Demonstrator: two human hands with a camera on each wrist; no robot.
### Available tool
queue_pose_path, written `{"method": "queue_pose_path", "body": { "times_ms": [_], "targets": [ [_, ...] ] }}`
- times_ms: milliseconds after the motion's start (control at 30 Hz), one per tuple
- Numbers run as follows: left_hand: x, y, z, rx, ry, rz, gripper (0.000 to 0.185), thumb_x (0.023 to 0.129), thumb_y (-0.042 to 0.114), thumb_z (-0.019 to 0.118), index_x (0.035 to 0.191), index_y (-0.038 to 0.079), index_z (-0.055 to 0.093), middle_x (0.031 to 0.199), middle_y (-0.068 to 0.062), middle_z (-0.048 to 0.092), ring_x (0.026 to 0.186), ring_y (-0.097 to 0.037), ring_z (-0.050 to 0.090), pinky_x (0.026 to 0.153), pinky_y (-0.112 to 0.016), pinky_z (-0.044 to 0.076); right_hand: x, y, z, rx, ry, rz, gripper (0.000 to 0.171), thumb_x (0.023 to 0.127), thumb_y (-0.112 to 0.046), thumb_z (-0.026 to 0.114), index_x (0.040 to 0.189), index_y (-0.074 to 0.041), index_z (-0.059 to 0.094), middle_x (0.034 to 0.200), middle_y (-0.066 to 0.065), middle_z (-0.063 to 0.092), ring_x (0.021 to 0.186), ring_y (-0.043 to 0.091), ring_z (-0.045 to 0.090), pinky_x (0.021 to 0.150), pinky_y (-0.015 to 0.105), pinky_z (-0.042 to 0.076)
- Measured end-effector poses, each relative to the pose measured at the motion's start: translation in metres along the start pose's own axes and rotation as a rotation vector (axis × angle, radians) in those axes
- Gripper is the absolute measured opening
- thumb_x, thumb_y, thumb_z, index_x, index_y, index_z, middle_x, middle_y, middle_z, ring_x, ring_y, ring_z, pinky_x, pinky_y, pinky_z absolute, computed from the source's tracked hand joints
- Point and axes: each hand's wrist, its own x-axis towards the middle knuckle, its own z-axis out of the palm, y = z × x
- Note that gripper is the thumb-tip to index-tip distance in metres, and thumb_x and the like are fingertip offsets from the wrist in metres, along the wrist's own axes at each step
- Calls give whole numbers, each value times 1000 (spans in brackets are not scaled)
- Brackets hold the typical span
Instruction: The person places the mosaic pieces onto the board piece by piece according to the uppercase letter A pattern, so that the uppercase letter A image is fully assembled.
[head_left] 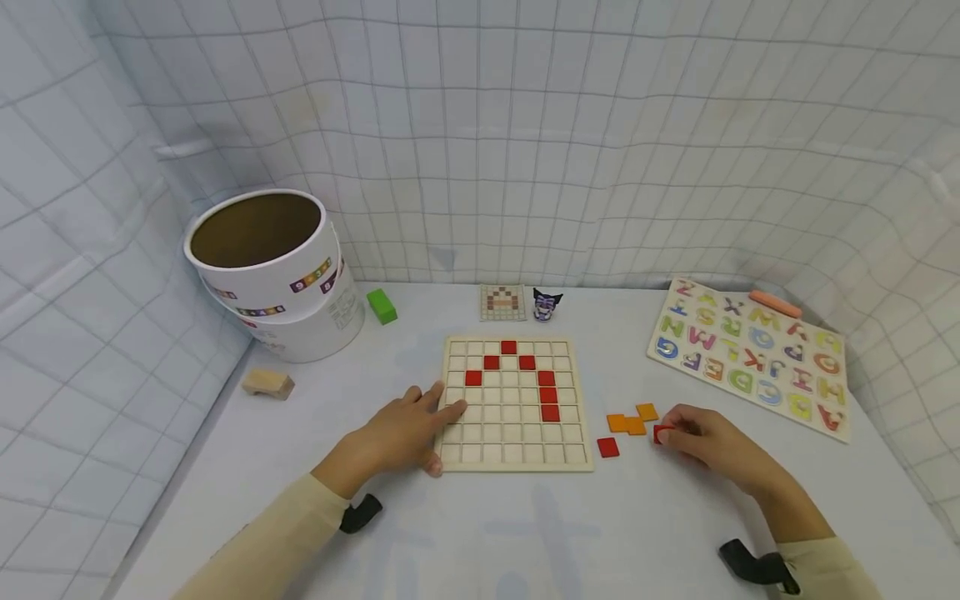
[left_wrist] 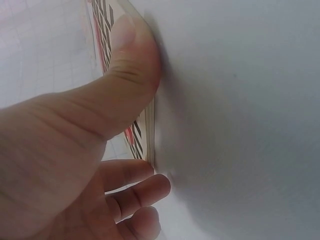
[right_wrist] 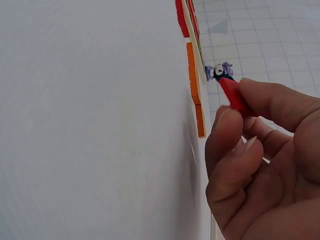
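A pale wooden grid board [head_left: 495, 433] lies flat on the white table, with several red square tiles in its cells forming a slanted peak and a column on the right. My left hand [head_left: 405, 429] rests against the board's left edge, its index finger over the rim and its thumb by the near corner. Right of the board, my right hand [head_left: 708, 442] pinches a red tile [right_wrist: 235, 97] between thumb and fingertips. Close to it lie orange tiles [head_left: 635, 426] and one loose red tile [head_left: 608, 447].
Behind the board stand a small pattern card [head_left: 502, 303] and a purple-black figurine [head_left: 546, 305]. A white bucket [head_left: 315, 283], a green block [head_left: 382, 307] and a wooden block [head_left: 268, 383] are left. An alphabet puzzle board [head_left: 750, 358] with an orange stick [head_left: 776, 303] lies right.
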Motion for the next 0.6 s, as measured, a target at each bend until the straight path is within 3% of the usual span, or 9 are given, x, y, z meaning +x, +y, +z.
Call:
{"method": "queue_pose_path", "body": {
  "times_ms": [200, 367, 600],
  "targets": [
    [-1, 0, -2, -17, -1, -5, 97, 74, 42, 87, 158, 25, 41, 164, -22, 29, 135, -40, 41, 105, -52, 43, 3, -6, 6, 221, 29, -40, 34, 101, -26, 65, 119, 1, 55, 84, 22, 62, 64, 21, 58, 58, 30, 51],
    [1, -1, 0, -7, 3, 2, 96, 76, 44, 85, 158, 27, 40, 165, -20, 28, 137, -39, 40, 106, -52, 42, 13, -21, 15, 342, 67, -37, 34, 101, -25, 65, 120, 1, 54, 84, 18, 63, 63, 15, 57, 58, 26, 51],
    [1, -1, 3, -19, 18, -6, 97, 73, 43, 88, 157, 26, 42, 164, -21, 30, 136, -40, 41, 106, -52, 42, 42, -56, 31, 567, -96, -62, 28, 100, -15, 67, 121, -2, 53, 79, 5, 68, 64, 12, 60, 59, 20, 51]
  ]
}}
